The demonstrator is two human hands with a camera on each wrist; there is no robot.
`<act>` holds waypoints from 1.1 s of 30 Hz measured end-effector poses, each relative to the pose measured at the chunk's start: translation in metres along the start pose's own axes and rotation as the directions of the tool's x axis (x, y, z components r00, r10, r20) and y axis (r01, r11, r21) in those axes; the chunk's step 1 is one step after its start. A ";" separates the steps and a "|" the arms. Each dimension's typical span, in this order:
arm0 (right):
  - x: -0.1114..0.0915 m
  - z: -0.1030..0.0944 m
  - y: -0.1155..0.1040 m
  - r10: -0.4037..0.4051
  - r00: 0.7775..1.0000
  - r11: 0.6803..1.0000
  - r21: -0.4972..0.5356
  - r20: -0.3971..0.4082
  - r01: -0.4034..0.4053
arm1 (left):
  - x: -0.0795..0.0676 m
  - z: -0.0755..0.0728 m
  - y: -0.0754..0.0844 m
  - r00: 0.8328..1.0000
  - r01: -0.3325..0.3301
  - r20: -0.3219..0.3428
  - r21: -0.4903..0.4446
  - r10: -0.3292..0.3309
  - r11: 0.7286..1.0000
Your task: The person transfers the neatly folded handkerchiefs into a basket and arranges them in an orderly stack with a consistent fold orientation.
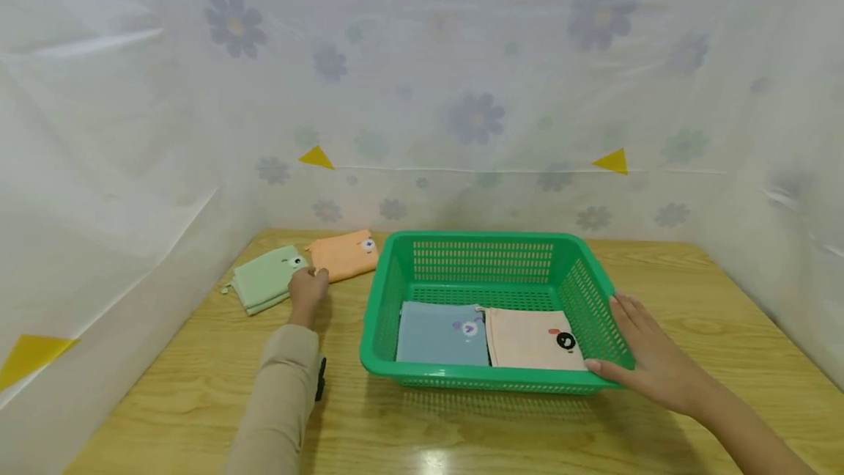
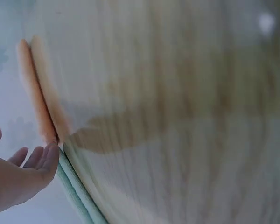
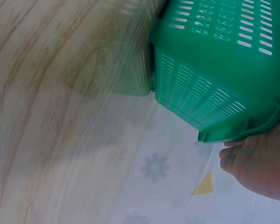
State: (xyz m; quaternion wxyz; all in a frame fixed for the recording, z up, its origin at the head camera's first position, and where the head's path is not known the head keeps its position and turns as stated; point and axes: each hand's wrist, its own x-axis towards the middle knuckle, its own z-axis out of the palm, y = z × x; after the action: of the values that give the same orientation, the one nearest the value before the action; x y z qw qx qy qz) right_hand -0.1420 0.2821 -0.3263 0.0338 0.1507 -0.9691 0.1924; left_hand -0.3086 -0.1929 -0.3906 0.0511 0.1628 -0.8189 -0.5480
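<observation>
My left hand (image 1: 308,292) is at the right edge of a folded green hand towel (image 1: 264,281) with an embroidered face. Beside it lies a folded orange towel (image 1: 343,256). In the left wrist view, loosely straight fingers (image 2: 49,161) reach the place where the orange towel (image 2: 42,98) and green towel (image 2: 79,186) meet. My right hand (image 1: 653,354) rests on the near right corner of a green plastic basket (image 1: 478,372), thumb on the front rim and fingers on the right rim. A blue towel (image 1: 431,336) and a pale peach towel (image 1: 524,339) lie side by side inside.
The basket and towels stand on a wood-grain table (image 1: 389,431). A white flower-printed curtain (image 1: 422,94) closes off the back and sides. Yellow triangles (image 1: 316,157) stick to it. The far half of the basket shows its bare slotted floor.
</observation>
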 end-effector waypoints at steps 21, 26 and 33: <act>0.000 0.003 -0.001 -0.001 1.000 1.000 0.009 0.002 0.001 | 0.002 0.006 -0.013 0.950 -0.313 0.165 0.494 0.266 0.811; 0.000 0.003 -0.001 -0.004 1.000 1.000 0.003 -0.006 0.004 | 0.000 0.007 -0.010 0.939 -0.342 0.212 0.550 0.269 0.761; -0.001 0.002 0.000 -0.008 1.000 1.000 -0.004 -0.010 0.008 | -0.001 0.008 -0.007 0.923 -0.384 0.251 0.609 0.291 0.694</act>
State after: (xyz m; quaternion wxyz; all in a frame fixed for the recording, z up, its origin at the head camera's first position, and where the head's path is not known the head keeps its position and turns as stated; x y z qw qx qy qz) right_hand -0.1415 0.2818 -0.3284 0.0396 0.1534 -0.9687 0.1912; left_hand -0.3083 -0.1877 -0.3998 0.0362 -0.0204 -0.9742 -0.2220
